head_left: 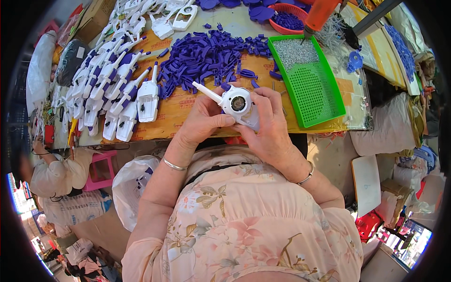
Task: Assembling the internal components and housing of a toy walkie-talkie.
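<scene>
Near the table's front edge I hold a white toy walkie-talkie [228, 99] with both hands. It has a stubby antenna pointing up and left, a round opening with a dark centre, and a purple piece beside the antenna. My left hand [203, 120] is closed on its left side, the thumb lying below the round part. My right hand [273, 123] grips the other side, its fingers bent over the edge. Just beyond lies a large heap of purple plastic pieces [197, 58]. To the left, similar white casings with purple parts [148, 97] are piled in rows.
A green tray [326, 121] of small silvery screws [297, 50] lies on the right. Above it hangs an orange power screwdriver [323, 13]. Behind stands a red basket [280, 29] of purple pieces. Another person [61, 171] sits at the left beside a pink stool [99, 170].
</scene>
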Motion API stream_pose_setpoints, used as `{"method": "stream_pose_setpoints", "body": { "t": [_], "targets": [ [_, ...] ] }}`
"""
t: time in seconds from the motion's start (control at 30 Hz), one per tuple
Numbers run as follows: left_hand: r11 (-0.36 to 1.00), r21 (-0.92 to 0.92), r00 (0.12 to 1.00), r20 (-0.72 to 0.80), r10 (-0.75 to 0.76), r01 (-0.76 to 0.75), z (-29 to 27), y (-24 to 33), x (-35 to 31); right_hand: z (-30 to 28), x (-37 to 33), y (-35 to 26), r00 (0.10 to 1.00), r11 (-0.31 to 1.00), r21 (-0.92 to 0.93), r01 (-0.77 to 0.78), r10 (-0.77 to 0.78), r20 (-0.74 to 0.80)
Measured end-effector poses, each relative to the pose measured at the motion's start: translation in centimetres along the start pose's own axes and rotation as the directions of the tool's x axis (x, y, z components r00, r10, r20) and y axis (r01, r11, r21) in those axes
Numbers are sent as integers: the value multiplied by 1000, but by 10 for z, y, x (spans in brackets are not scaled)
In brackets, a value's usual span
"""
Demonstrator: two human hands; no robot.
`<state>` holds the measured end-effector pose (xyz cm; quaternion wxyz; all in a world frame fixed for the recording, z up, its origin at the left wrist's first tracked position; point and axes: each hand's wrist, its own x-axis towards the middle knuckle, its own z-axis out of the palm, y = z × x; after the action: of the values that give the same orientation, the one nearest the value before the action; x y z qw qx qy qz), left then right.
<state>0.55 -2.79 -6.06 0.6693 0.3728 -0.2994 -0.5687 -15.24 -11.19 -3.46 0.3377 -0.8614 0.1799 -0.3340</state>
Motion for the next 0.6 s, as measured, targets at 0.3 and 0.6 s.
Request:
{"method": "stream_pose_setpoints", "body": {
  "t": [0.3,0.6],
  "targets": [
    [995,96,994,-107,34,-24,2,-7,0,-1,1,2,1000,1000,-9,2,-2,16],
    [951,286,981,-115,154,-115,11,2,-3,1,0,14,997,996,55,63,-60,-55]
  ]
}}
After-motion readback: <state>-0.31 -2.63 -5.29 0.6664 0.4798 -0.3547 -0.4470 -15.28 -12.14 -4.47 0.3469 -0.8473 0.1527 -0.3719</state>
